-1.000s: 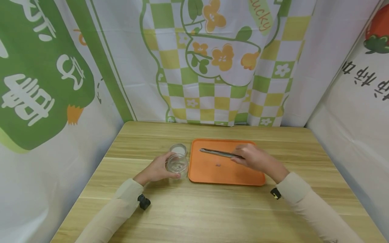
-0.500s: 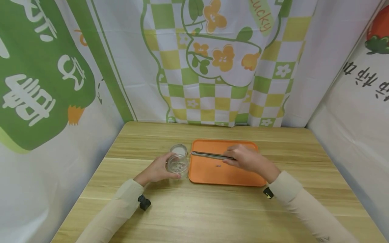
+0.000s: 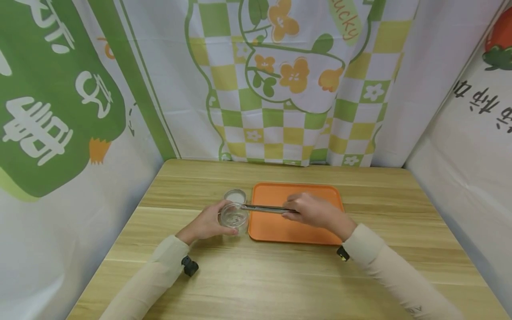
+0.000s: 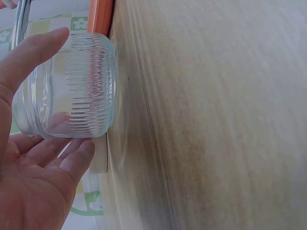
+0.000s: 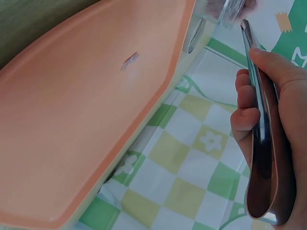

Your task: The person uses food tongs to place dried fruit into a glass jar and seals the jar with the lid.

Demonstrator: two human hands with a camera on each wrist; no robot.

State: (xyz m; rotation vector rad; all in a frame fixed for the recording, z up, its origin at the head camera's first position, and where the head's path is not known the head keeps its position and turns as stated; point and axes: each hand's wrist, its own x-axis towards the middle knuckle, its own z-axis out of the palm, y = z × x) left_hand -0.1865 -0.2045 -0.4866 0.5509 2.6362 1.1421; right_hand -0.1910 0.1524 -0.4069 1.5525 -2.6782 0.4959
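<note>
My left hand point(image 3: 207, 222) grips a clear glass jar point(image 3: 234, 218) from its left side, thumb on the near side and fingers at the far side. In the left wrist view the ribbed lower wall of the jar point(image 4: 91, 81) shows, standing upright on the table. My right hand point(image 3: 310, 211) holds metal tongs point(image 3: 266, 209), their arms pressed close together. The tong tips are at the right of the jar's mouth; whether anything is between them is too small to tell. A small shiny piece point(image 5: 129, 61) lies on the orange tray point(image 5: 72, 120) in the right wrist view.
Just behind the jar lies a round lid point(image 3: 235, 196) with a white inside. The orange tray point(image 3: 276, 231) sits right of the jar on the wooden table point(image 3: 256, 280). Printed curtains point(image 3: 276, 142) hang behind and at both sides.
My right hand has moved left with the tongs, taking their tips from above the tray to the jar's mouth. My left hand and the jar have stayed in place.
</note>
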